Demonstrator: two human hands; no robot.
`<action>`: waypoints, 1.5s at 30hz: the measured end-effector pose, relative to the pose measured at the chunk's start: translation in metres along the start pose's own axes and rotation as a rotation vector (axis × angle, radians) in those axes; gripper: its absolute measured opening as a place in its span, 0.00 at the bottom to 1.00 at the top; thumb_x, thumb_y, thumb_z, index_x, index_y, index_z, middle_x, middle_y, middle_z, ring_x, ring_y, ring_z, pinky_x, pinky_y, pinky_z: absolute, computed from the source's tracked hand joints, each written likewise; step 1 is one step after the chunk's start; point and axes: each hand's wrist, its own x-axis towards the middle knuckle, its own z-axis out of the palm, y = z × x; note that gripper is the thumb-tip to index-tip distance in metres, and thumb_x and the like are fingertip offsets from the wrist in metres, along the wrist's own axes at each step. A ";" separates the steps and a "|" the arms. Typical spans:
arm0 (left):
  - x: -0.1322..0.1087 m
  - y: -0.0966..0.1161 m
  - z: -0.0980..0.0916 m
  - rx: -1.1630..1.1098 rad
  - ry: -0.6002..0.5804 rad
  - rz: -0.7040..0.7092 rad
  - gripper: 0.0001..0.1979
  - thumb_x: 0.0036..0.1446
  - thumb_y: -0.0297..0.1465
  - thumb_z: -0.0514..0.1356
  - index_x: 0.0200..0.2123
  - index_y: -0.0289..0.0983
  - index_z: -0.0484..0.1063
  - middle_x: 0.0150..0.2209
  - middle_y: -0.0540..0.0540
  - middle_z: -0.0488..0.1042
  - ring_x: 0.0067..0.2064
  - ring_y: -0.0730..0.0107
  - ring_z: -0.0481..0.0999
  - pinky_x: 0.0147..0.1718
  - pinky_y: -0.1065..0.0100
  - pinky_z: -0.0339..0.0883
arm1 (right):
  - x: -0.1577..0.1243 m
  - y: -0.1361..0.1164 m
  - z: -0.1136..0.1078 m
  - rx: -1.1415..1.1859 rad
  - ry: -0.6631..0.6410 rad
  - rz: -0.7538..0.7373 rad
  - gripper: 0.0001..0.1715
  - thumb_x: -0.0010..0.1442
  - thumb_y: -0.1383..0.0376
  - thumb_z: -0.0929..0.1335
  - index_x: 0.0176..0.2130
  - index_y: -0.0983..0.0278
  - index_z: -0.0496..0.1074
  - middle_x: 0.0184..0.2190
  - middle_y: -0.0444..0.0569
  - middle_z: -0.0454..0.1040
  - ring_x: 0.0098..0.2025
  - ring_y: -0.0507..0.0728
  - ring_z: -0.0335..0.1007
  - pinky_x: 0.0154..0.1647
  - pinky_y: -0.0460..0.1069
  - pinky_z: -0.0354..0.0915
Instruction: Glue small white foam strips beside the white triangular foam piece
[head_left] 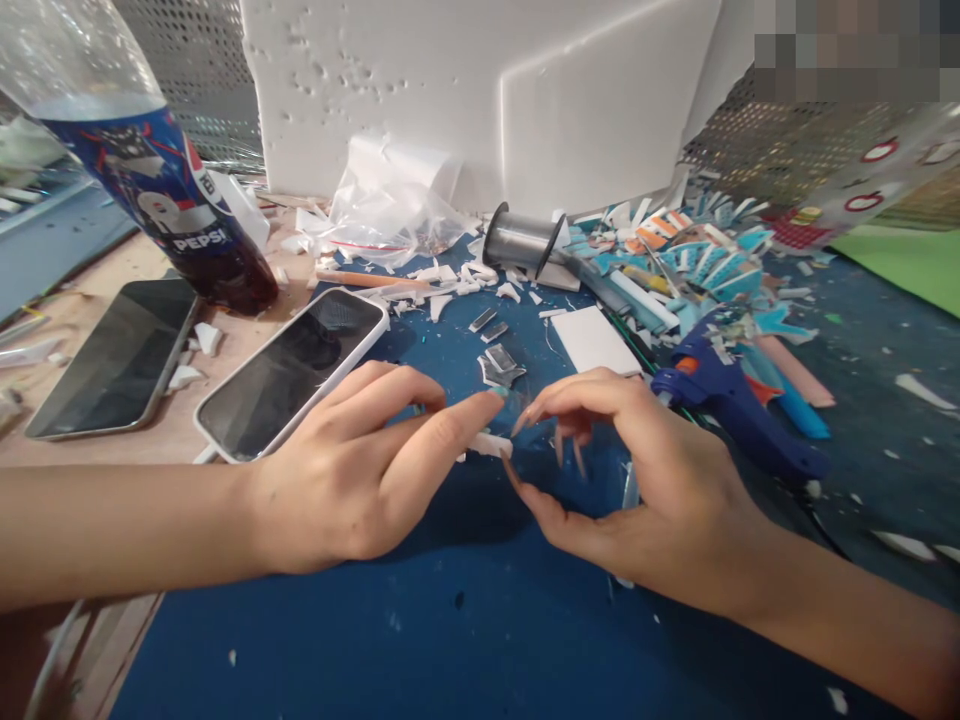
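Note:
A small white strip (491, 445) sticks out from beneath my left hand (367, 460), whose fingers are curled around its near end, partly hidden. The strip's other end lies between the thumb and index fingertips of my right hand (637, 480). The remaining right fingers are bent and apart from the strip. Just beyond the hands, crumpled silvery-grey scraps (501, 366) lie on the dark blue mat (375, 640). Two small dark flat pieces (487, 325) rest a little farther off. To the right of my right hand is a blue glue gun (739, 400).
A white-framed phone (292, 375), a dark phone (116, 355) and a Pepsi bottle (176, 200) stand or lie left. Behind are a plastic bag (397, 205), a spool (525, 240) and white foam board (420, 90). Blue-white scraps (720, 260) pile up right, near a white card (592, 340).

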 end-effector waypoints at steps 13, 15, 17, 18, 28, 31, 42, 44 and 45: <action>0.004 -0.003 -0.006 0.026 0.001 -0.028 0.14 0.61 0.22 0.63 0.49 0.23 0.71 0.33 0.44 0.78 0.35 0.66 0.76 0.35 0.64 0.69 | 0.005 0.009 -0.009 -0.129 0.167 0.028 0.18 0.54 0.69 0.69 0.43 0.61 0.60 0.35 0.48 0.66 0.31 0.54 0.65 0.32 0.52 0.65; 0.004 -0.003 -0.007 0.020 0.007 -0.041 0.14 0.60 0.22 0.64 0.49 0.24 0.71 0.33 0.45 0.78 0.35 0.68 0.76 0.34 0.65 0.68 | 0.009 0.011 -0.014 -0.054 0.265 0.058 0.18 0.55 0.67 0.69 0.43 0.61 0.60 0.33 0.47 0.65 0.30 0.54 0.65 0.30 0.52 0.64; 0.005 -0.003 -0.007 0.020 0.019 -0.046 0.14 0.59 0.22 0.65 0.48 0.26 0.71 0.35 0.46 0.79 0.35 0.69 0.76 0.33 0.66 0.67 | 0.015 0.018 -0.020 0.043 0.369 0.136 0.17 0.54 0.68 0.69 0.41 0.59 0.59 0.30 0.43 0.63 0.28 0.53 0.63 0.28 0.52 0.62; 0.006 -0.003 -0.007 0.025 0.026 -0.048 0.15 0.59 0.22 0.65 0.49 0.26 0.70 0.35 0.46 0.79 0.36 0.69 0.76 0.33 0.66 0.68 | 0.018 0.024 -0.023 0.091 0.424 0.202 0.18 0.53 0.70 0.69 0.40 0.58 0.58 0.28 0.41 0.61 0.26 0.52 0.61 0.27 0.51 0.61; 0.010 0.000 -0.008 0.035 0.041 -0.117 0.12 0.63 0.27 0.63 0.48 0.33 0.68 0.34 0.48 0.82 0.34 0.67 0.78 0.32 0.64 0.70 | 0.034 0.050 -0.045 0.432 0.483 0.518 0.03 0.60 0.67 0.67 0.34 0.60 0.66 0.23 0.40 0.65 0.22 0.49 0.59 0.25 0.52 0.54; 0.009 0.001 -0.006 -0.013 0.022 -0.150 0.11 0.65 0.27 0.60 0.50 0.37 0.66 0.34 0.49 0.82 0.34 0.66 0.79 0.31 0.63 0.70 | 0.030 0.038 -0.040 0.591 0.188 0.496 0.05 0.61 0.63 0.69 0.39 0.60 0.68 0.18 0.40 0.65 0.18 0.51 0.58 0.19 0.50 0.54; 0.006 0.004 -0.003 -0.172 -0.017 -0.083 0.10 0.65 0.25 0.59 0.49 0.29 0.67 0.34 0.46 0.81 0.34 0.67 0.79 0.32 0.65 0.73 | 0.013 0.006 -0.014 0.655 -0.417 0.453 0.29 0.69 0.46 0.59 0.28 0.63 0.67 0.21 0.42 0.67 0.23 0.50 0.61 0.25 0.46 0.57; 0.006 0.005 -0.004 -0.208 -0.033 -0.061 0.11 0.66 0.25 0.59 0.50 0.28 0.66 0.34 0.45 0.81 0.33 0.67 0.79 0.32 0.65 0.73 | 0.012 0.001 -0.012 0.670 -0.473 0.445 0.29 0.68 0.45 0.59 0.28 0.63 0.65 0.22 0.42 0.66 0.24 0.50 0.61 0.24 0.46 0.58; 0.006 0.005 -0.005 -0.215 -0.038 -0.051 0.11 0.66 0.25 0.58 0.51 0.28 0.65 0.35 0.44 0.81 0.33 0.67 0.78 0.31 0.66 0.73 | 0.011 -0.001 -0.011 0.673 -0.482 0.449 0.29 0.67 0.44 0.59 0.28 0.63 0.65 0.22 0.42 0.66 0.23 0.49 0.61 0.24 0.46 0.57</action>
